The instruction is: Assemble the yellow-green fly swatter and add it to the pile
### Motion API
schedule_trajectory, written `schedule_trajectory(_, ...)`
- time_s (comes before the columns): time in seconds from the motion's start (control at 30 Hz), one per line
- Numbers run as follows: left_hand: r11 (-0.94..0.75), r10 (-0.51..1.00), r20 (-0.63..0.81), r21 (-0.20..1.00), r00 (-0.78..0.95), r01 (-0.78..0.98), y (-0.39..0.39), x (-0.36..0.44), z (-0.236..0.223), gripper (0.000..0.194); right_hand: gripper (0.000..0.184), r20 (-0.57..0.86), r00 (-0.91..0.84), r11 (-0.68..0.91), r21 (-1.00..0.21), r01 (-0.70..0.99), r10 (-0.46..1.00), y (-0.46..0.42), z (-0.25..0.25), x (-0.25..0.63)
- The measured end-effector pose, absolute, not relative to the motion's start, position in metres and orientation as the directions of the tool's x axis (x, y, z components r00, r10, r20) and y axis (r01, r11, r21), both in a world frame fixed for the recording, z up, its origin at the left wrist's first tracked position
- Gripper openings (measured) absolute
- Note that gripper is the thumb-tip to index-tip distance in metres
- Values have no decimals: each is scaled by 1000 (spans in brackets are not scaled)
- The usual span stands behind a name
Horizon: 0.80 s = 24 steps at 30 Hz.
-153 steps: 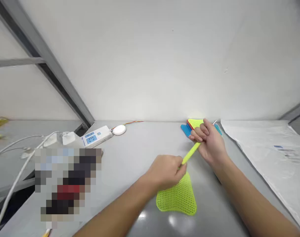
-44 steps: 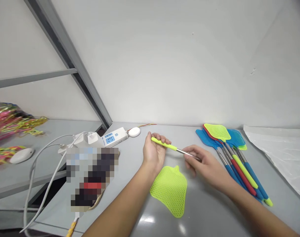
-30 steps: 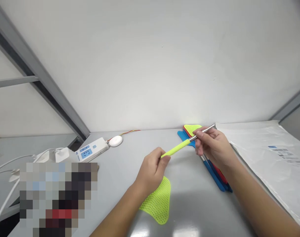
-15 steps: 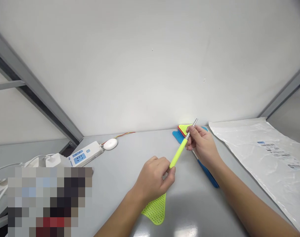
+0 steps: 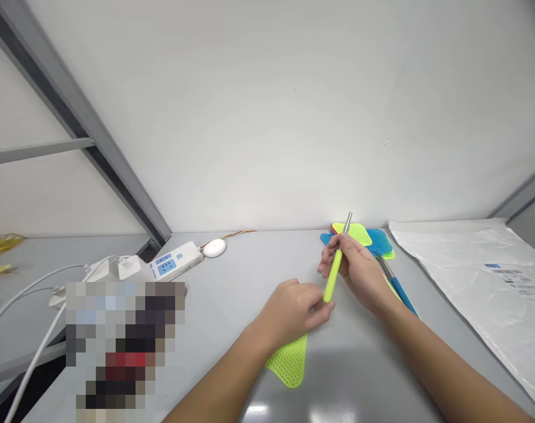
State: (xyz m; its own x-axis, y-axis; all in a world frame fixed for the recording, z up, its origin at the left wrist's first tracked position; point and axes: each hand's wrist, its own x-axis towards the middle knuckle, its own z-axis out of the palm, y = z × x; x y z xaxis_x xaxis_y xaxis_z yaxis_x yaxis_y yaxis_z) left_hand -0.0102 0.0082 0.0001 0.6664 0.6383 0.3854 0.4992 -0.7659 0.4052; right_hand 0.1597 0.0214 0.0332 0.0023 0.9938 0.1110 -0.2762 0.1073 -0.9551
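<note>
Closed grips on both sides! Left hand [image 5: 296, 310] pinches the low end of the green handle [image 5: 333, 276], while the right hand [image 5: 362, 269] has thumb and fingers shut on the metal rod [image 5: 347, 223], just where it leaves that handle. Nearest my remote seat, a green mesh head [image 5: 289, 363] seems to lie on the grey table [image 5: 232, 305], partly covered by the left hand and wrist (its neck is hidden, so I can't vouch for that end). Now the score: handle and rod are together, that much is done, but the rod's tip slants up and away from me, bare, so I'd judge this piece unfinished, head and rod not yet joined. Further back we go, past the power strip [image 5: 177, 262] and the white round device [image 5: 214, 248], both well off to the left, and on the right a white plastic bag [image 5: 465, 288] lies flat! Beside it, a stack of swatters [image 5: 353, 234], green over blue with a red edge peeping out; those I'd call complete, though most rods are blocked from view. Behind everything, the pale wall [image 5: 267, 117]
</note>
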Motion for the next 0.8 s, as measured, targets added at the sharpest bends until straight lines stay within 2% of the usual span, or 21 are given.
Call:
schedule_trajectory(0.07,-707,694,282,444,663,551,14,-20,6,38,31,145,-21,134,-956,-262,989,19,34,160)
schedule_trajectory(0.17,-579,803,190,473,565,664,24,-38,17,43,30,218,20,218,-960,-177,976,17,37,164)
schedule_trajectory(0.2,-541,831,174,477,528,693,27,-44,19,42,30,243,37,245,-965,-98,969,16,38,167)
schedule_trajectory(0.27,-495,858,136,483,496,723,31,-54,21,38,32,318,28,309,-936,166,948,16,40,170)
schedule_trajectory(0.37,-470,852,41,499,523,728,34,-63,17,34,32,410,-161,423,-699,576,898,15,38,170)
schedule_trajectory(0.43,-454,841,-21,516,540,727,34,-66,13,39,35,381,-290,465,-537,704,878,16,34,168)
schedule_trajectory(0.5,-444,828,-62,534,557,720,33,-67,10,45,38,333,-356,478,-444,758,873,17,28,167)
schedule_trajectory(0.6,-433,807,-100,570,583,698,34,-67,9,43,44,307,-398,491,-345,800,865,21,20,167)
schedule_trajectory(0.8,-418,717,-185,657,672,627,41,-72,12,24,46,409,-391,464,-93,881,825,23,9,165)
